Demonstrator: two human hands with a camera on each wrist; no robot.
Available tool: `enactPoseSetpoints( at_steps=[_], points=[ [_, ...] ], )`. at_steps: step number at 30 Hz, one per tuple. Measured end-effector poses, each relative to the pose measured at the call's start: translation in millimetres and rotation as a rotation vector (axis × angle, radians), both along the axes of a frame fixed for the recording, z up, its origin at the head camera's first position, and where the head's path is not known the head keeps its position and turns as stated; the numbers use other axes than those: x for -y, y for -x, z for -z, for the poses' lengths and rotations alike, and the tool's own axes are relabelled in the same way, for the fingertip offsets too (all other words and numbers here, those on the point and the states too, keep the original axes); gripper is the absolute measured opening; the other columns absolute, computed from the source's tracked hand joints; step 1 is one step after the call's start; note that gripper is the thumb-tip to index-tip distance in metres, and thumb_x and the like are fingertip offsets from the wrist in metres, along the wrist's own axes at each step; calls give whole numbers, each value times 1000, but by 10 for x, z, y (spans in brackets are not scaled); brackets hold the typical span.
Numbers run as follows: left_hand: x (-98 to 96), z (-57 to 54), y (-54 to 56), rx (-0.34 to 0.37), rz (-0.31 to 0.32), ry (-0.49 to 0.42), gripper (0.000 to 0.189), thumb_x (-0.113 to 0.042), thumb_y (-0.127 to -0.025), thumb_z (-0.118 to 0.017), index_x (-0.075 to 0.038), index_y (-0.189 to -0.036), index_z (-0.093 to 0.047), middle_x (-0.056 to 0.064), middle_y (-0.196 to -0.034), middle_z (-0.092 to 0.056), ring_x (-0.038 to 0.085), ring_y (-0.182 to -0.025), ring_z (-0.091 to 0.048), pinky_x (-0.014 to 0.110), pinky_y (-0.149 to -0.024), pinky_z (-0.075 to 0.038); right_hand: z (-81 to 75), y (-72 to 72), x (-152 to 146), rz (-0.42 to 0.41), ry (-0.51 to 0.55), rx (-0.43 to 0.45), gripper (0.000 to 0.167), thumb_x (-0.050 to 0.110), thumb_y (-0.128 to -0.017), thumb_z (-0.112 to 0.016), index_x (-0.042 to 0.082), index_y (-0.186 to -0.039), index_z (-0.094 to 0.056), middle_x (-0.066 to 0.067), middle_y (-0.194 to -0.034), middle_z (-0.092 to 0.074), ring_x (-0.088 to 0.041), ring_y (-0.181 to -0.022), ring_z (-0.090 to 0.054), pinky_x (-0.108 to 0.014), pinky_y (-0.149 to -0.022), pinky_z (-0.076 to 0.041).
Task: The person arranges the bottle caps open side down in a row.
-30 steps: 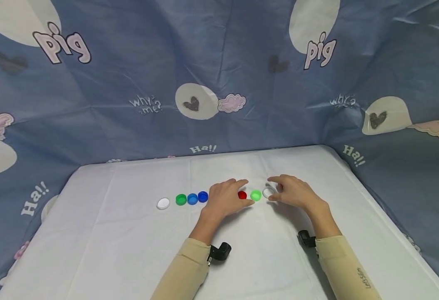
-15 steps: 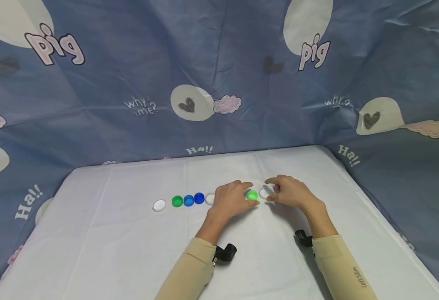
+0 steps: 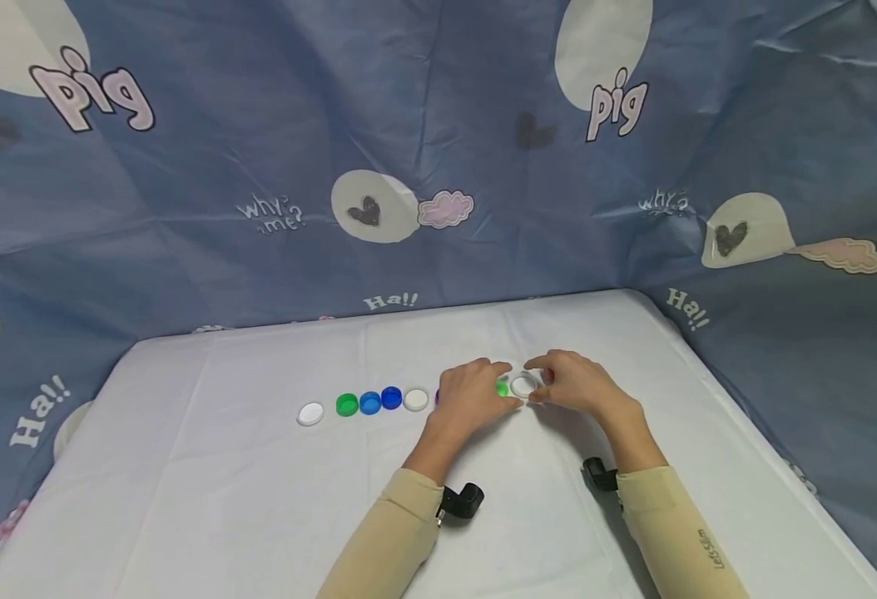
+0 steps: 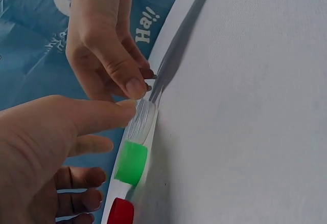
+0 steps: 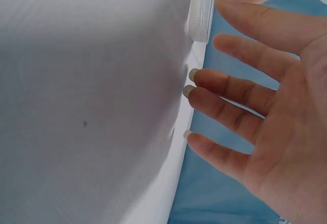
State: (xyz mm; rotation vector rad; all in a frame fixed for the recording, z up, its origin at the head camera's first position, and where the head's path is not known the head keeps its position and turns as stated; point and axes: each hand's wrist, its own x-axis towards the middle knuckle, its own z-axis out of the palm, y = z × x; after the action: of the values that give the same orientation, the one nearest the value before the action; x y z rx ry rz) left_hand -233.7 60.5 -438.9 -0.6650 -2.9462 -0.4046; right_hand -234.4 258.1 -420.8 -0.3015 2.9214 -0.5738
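Note:
A row of bottle caps lies on the white table. The clear cap (image 3: pixel 523 385) is at its right end, between my two hands. My left hand (image 3: pixel 474 397) is over the row, thumb and index finger spread, its tips near the clear cap. The light green cap (image 4: pixel 131 163) and the red cap (image 4: pixel 121 211) lie below that hand in the left wrist view; the red one is hidden in the head view. My right hand (image 3: pixel 577 384) is at the cap's right side, thumb and index finger apart. Its other fingers are extended beside the cap in the right wrist view.
Further left in the row are a white cap (image 3: pixel 416 399), a dark blue cap (image 3: pixel 391 398), a light blue cap (image 3: pixel 370 403) and a green cap (image 3: pixel 347 405). Another white cap (image 3: pixel 310 413) lies at the left end. A printed blue cloth (image 3: pixel 379 274) hangs behind the table.
My left hand has moved right along the row, uncovering a white cap and covering the red one in the head view. My right hand stays by the clear cap; the view has shifted slightly.

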Motion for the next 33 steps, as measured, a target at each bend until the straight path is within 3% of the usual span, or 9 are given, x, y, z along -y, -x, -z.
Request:
enactPoseSetpoints(
  at_steps=[17,23,33],
  points=[
    [-124,34,4,21,8,-30,37,-48,-80,-78,-28,-111,-73,-2,-90,-69,22,-77,-67,37,-59,-45,64,22,27,-9,-20,-11,48,30,-79,-83,18,-123,-70,2,-79,-55,-13,-68,-48,-29,-57,-36],
    [-141,55,24,1,12,-15,31,-46,-80,-78,-27,-104,-73,-2,-85,-67,21,-74,-66,36,-56,-43,67,12,32,-12,-22,-16,45,29,-80,-82,17,-122,-71,1,-79,-54,-14,-67,-48,-29,-56,-37],
    [-137,49,33,-70,12,-11,32,-41,-79,-79,-31,-110,-73,-3,-84,-66,20,-71,-65,33,-52,-40,12,-3,32,-31,9,-21,45,29,-79,-83,17,-121,-72,1,-82,-56,-13,-67,-49,-29,-57,-39]
  ],
)
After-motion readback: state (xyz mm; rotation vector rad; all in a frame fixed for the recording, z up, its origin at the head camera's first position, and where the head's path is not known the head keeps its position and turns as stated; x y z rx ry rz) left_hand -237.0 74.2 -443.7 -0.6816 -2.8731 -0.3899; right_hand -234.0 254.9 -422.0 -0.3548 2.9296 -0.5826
